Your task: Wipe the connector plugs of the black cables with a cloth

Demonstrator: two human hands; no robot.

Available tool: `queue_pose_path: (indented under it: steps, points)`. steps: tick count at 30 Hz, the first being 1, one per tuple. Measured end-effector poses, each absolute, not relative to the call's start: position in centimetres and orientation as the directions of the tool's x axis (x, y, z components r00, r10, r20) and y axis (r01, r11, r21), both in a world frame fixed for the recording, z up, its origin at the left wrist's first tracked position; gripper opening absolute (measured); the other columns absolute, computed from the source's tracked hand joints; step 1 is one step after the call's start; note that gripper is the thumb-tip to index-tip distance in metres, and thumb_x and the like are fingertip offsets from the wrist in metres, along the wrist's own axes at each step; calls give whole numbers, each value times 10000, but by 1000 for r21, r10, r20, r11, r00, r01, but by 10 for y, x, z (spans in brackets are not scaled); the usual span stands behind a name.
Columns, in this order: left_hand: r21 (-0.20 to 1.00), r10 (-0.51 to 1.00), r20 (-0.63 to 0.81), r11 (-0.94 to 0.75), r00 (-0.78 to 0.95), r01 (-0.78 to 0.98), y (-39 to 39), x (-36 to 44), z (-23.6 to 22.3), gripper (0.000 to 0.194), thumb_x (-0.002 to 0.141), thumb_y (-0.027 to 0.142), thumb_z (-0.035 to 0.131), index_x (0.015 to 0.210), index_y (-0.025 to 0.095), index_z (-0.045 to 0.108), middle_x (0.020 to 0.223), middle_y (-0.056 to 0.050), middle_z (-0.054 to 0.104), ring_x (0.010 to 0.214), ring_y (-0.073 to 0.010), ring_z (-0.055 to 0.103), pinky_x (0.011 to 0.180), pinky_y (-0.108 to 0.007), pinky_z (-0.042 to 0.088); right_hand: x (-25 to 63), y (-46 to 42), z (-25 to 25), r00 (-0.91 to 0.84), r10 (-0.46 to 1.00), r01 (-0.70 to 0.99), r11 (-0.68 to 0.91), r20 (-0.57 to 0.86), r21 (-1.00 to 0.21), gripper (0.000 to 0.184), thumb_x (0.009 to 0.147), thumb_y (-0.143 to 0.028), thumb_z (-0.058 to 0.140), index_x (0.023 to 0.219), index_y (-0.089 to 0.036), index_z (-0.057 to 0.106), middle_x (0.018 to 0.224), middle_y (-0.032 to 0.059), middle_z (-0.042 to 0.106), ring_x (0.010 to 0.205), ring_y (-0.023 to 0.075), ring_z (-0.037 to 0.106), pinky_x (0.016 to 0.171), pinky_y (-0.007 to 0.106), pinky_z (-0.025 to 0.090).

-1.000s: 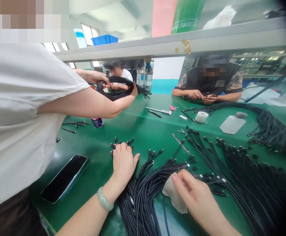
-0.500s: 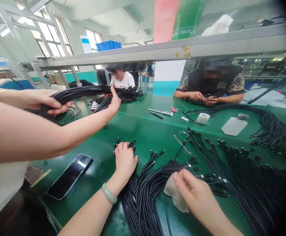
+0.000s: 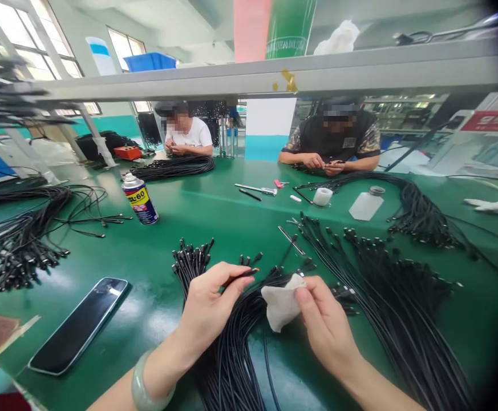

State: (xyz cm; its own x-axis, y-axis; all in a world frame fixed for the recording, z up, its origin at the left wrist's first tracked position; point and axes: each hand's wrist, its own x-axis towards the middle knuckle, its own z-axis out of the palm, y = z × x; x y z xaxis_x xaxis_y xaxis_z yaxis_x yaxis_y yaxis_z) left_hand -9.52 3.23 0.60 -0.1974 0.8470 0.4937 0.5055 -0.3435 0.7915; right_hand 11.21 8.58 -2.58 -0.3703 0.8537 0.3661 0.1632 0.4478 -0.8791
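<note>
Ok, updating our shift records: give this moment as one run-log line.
left hand: pinches black cable end | right hand: holds white cloth

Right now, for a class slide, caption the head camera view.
Left hand pinches a black cable end, right hand a white cloth, over cable bundles on a green workbench.

Here we go: the left hand [image 3: 208,314] is pinching a black cable plug [image 3: 243,274] between thumb and fingers, right above a fanned bundle of black cables [image 3: 227,365], while the right hand [image 3: 328,325] is gripping a crumpled white cloth [image 3: 280,301] just beside it! Over on the left, a smartphone [image 3: 77,325] is lying on the green workbench [image 3: 214,228], and across the bench a co-worker [image 3: 332,137] is handling a small black cable end.
</note>
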Motion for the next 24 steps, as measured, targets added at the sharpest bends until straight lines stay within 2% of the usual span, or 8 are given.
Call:
queue_pose_path:
  steps: [5, 9, 13, 17, 24]
  points:
    - [637, 869, 489, -413, 72, 651, 26, -91, 4, 164, 979, 236, 558, 997, 187, 713, 787, -12, 693, 706, -127, 620, 661, -230, 477, 113, 85, -26, -450, 825, 124, 437, 342, -891, 313, 1032, -434, 409, 857, -215, 548, 646, -32, 464, 501, 126, 398, 445, 239, 323]
    - [528, 862, 474, -443, 181, 725, 24, -88, 3, 224, 1010, 264, 491, 994, 163, 691, 775, -27, 665, 696, -136, 595, 640, -235, 463, 114, 84, -25, -491, 802, 88, 435, 341, -896, 304, 1036, -426, 407, 887, -213, 565, 662, -28, 483, 498, 122, 396, 449, 242, 323]
    - [459, 860, 456, -450, 231, 766, 24, -85, 6, 287, 1027, 283, 446, 904, 158, 674, 704, -16, 610, 648, -132, 559, 599, -228, 434, 114, 83, -26, -506, 795, 84, 432, 335, -898, 292, 1036, -406, 414, 898, -213, 582, 679, -18, 514, 527, 131, 439, 484, 251, 351]
    - [409, 839, 483, -470, 251, 783, 23, -84, 7, 310, 1032, 293, 435, 848, 157, 644, 672, -6, 578, 612, -127, 526, 573, -229, 398, 114, 84, -23, -519, 768, 108, 494, 375, -863, 270, 1032, -364, 422, 868, -209, 571, 683, -18, 522, 581, 143, 483, 550, 262, 391]
    - [435, 871, 414, -445, 265, 782, 23, -83, 5, 311, 1027, 281, 443, 792, 165, 610, 678, -1, 566, 624, -132, 524, 584, -239, 376, 113, 84, -20, -556, 750, 121, 499, 358, -858, 196, 999, -314, 458, 857, -210, 546, 672, -29, 511, 568, 137, 481, 534, 258, 386]
